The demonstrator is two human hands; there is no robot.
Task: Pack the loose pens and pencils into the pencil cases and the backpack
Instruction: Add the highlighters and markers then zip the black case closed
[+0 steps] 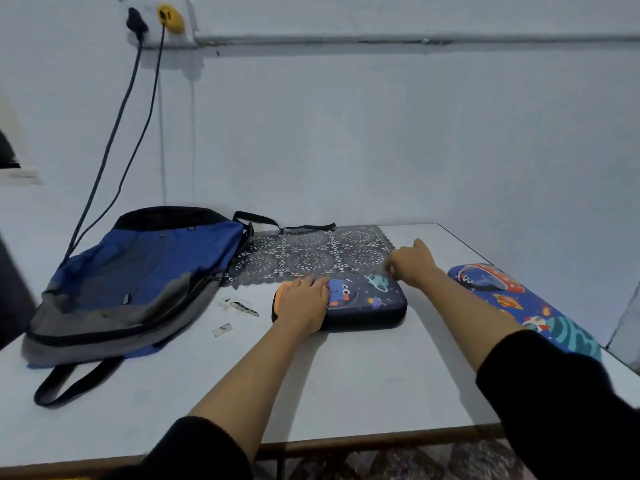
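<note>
1. Centrally, a dark pencil case (pixel 367 303) printed with space cartoons is seen lying flat and closed on the white table (pixel 346 382), its far edge overlapping a dark lace mat (pixel 311 252).
2. The left hand (pixel 303 303) is laid palm-down on the case's left end, with the fingers straight and close together.
3. The right hand (pixel 412 265) is held at the case's far right corner, its fingers bunched and one digit raised. Whether anything is pinched there cannot be told, since that spot is blurred.
4. A second pencil case (pixel 519 303), blue with planets and rockets, is placed near the table's right edge, apart from the first.
5. A blue and grey backpack (pixel 145 271) is laid flat at the left, with its straps trailing toward the near edge.
6. Two dark cables (pixel 117 133) are hung from wall plugs above the backpack.
</note>
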